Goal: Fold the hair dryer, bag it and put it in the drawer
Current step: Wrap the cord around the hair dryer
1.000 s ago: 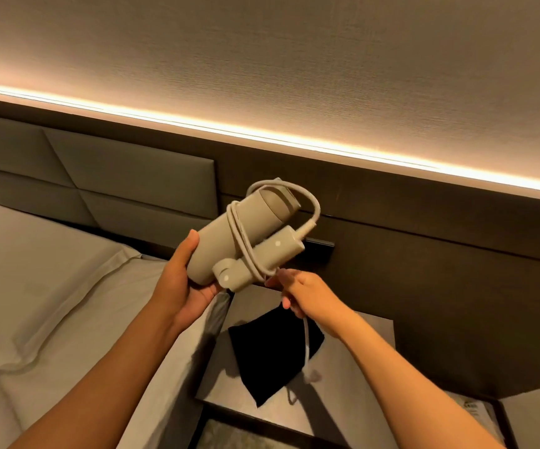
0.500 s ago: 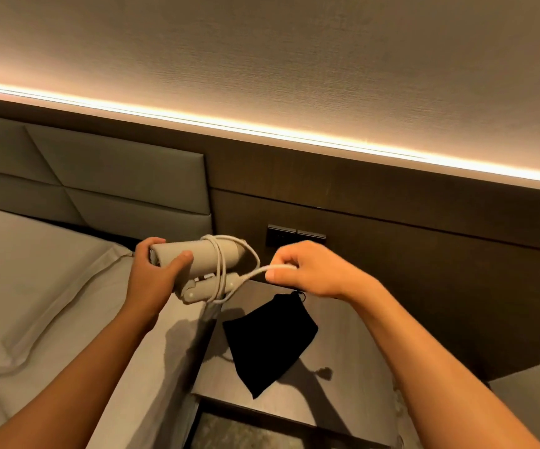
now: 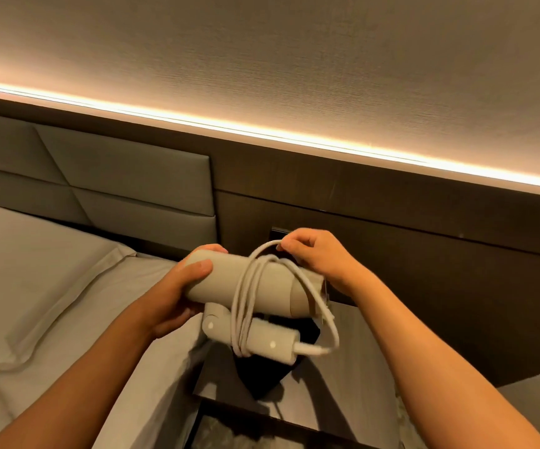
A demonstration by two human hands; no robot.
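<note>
A beige hair dryer (image 3: 272, 285) hangs in the air at the centre, barrel level, with its handle (image 3: 262, 340) folded under the barrel. Its white cord (image 3: 246, 306) is wound several times around barrel and handle. My left hand (image 3: 178, 286) grips the barrel's left end. My right hand (image 3: 317, 254) pinches a loop of the cord above the barrel's right end. Below the dryer a black pouch (image 3: 265, 374) lies on the dark nightstand (image 3: 320, 396), mostly hidden by the dryer. No drawer shows.
A bed with a white pillow (image 3: 42, 286) and sheet fills the left. A padded headboard (image 3: 126, 186) and a dark wood wall panel (image 3: 424, 247) stand behind, under a lit strip. A dark wall switch plate (image 3: 276, 233) peeks out behind my right hand.
The dryer has come closer and moved right. My right hand has lifted the cord from beside the handle up over the barrel, adding to the winding.
</note>
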